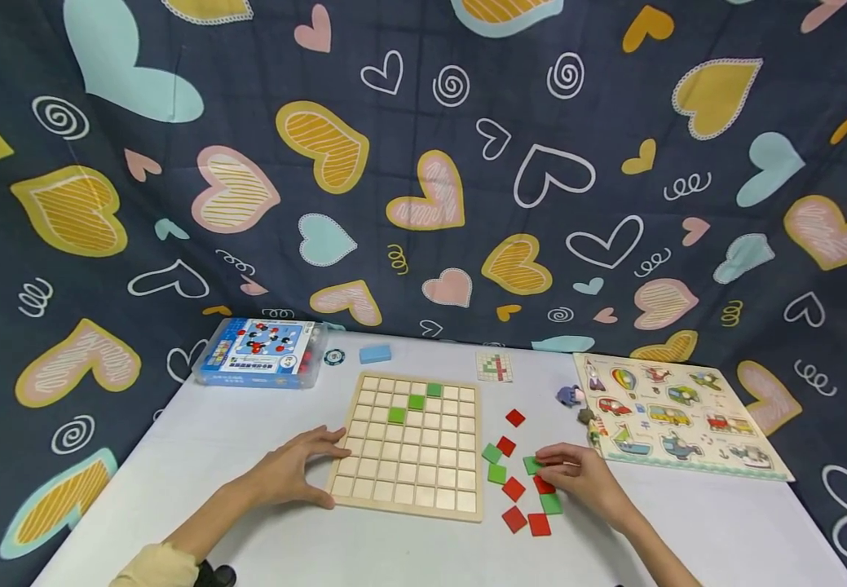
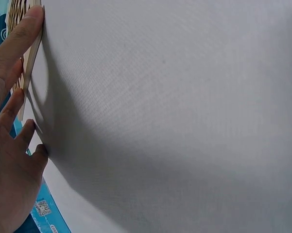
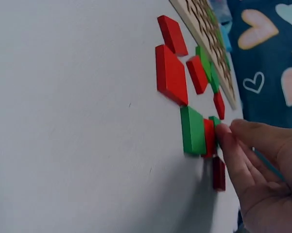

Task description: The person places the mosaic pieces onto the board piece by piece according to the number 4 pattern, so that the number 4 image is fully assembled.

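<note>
1. Right hand [image 1: 584,477], lower right of centre in the head view: its fingertips [image 3: 227,136] pinch a green tile [image 1: 531,465] that lies flat on the tabletop [image 1: 247,522]. The grip is closing on the tile, which is not lifted.
2. Around that tile, a scatter of loose tiles: a red tile [image 3: 171,74] and a second green tile [image 3: 193,130] sit just beside the fingertips in the right wrist view; others lie between the hand and the board.
3. Left hand [image 1: 293,473], lower left of centre: fingers straight and spread, pressed against the near left edge of the wooden grid board [image 1: 412,444]. It holds nothing and steadies the board.
4. Board, centre of frame: three green tiles already stand in a diagonal run [image 1: 415,401] near its upper middle; the remaining cells are bare.
5. Upper centre right: a small pattern card [image 1: 494,366]. Far right: a vehicle peg puzzle [image 1: 676,416]. Upper left: a blue game box [image 1: 262,352].
6. Judged step: picking up the next green tile. The next move calls for a clean lift clear of neighbouring tiles, then a square seating in a cell, probably continuing the diagonal.
</note>
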`<state>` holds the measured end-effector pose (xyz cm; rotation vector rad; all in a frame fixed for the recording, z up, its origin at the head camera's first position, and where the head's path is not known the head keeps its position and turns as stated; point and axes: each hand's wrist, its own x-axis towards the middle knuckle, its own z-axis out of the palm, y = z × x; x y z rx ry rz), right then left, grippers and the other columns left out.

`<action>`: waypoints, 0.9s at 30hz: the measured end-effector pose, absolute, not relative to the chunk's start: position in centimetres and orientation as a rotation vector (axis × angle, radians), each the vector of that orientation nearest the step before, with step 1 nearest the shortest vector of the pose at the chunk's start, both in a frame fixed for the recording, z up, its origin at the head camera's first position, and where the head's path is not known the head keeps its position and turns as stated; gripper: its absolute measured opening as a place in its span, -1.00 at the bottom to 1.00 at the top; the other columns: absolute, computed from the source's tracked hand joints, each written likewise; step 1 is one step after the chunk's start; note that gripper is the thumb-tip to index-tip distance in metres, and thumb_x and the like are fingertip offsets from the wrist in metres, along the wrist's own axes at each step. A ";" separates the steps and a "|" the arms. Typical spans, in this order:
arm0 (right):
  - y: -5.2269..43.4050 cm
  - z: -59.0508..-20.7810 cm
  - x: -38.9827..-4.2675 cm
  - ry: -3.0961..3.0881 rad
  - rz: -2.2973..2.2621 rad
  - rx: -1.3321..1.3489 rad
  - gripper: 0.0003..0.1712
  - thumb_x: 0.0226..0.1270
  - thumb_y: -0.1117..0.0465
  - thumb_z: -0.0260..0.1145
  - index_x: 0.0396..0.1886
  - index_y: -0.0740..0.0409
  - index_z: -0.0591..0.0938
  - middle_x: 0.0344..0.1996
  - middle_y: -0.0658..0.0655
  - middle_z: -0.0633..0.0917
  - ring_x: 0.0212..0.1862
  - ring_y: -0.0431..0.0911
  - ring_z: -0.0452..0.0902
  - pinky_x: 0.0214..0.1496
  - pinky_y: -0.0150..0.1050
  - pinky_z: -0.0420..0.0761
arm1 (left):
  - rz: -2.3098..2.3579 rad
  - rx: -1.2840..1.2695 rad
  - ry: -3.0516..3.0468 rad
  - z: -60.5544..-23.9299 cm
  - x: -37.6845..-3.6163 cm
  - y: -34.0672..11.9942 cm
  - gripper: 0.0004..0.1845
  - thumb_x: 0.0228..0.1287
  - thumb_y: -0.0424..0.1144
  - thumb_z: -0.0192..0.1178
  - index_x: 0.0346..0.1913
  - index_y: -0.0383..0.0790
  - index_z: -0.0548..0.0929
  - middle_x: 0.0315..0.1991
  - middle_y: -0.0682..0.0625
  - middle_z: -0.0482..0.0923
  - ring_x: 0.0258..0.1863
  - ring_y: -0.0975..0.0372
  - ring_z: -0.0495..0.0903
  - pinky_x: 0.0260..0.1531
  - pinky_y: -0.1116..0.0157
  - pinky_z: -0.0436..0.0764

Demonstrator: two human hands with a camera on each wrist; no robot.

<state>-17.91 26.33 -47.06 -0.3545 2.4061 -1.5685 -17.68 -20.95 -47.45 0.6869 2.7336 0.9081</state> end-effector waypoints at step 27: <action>25.7 -47.9 -23.5 2.803 -1.289 -0.295 -0.66 0.17 0.54 0.26 -0.02 0.35 0.62 -0.10 0.28 0.68 -0.13 0.05 0.60 -0.02 -0.14 0.65 | 0.924 0.692 2.727 -47.6 -17.6 -21.1 -0.23 -0.27 0.16 0.51 0.13 -0.02 0.62 0.39 -0.08 0.28 0.39 -0.18 0.12 0.13 -0.39 0.24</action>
